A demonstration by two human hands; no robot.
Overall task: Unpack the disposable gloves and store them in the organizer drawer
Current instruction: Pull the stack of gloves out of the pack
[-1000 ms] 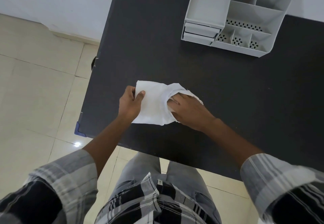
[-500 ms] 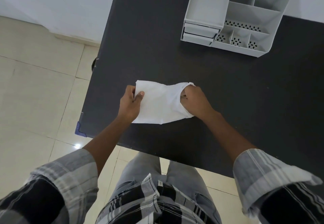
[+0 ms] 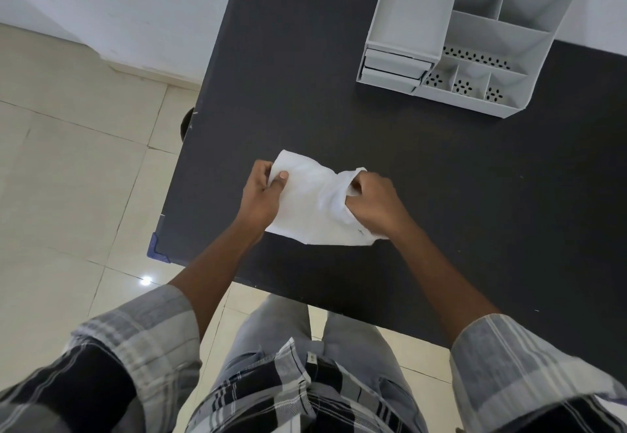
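A white, thin glove packet (image 3: 314, 203) lies on the black table (image 3: 458, 178) near its front left corner. My left hand (image 3: 263, 195) pinches the packet's left edge between thumb and fingers. My right hand (image 3: 375, 203) is closed on the packet's right end, where the white material bunches around its fingers. The grey organizer (image 3: 481, 35) stands at the back of the table, well beyond both hands. Its two small drawers (image 3: 393, 68) at the front left are shut. No loose gloves show outside the packet.
The organizer has several open compartments with perforated floors (image 3: 475, 56). Pale floor tiles (image 3: 68, 178) lie to the left, below the table's left edge. My legs (image 3: 305, 347) are at the table's front edge. Blue corner guards (image 3: 157, 251) cap the table's left corners.
My right hand moved from lying flat on the packet's right part to gripping its right end, which now bunches up. My left hand kept its pinch on the left edge.
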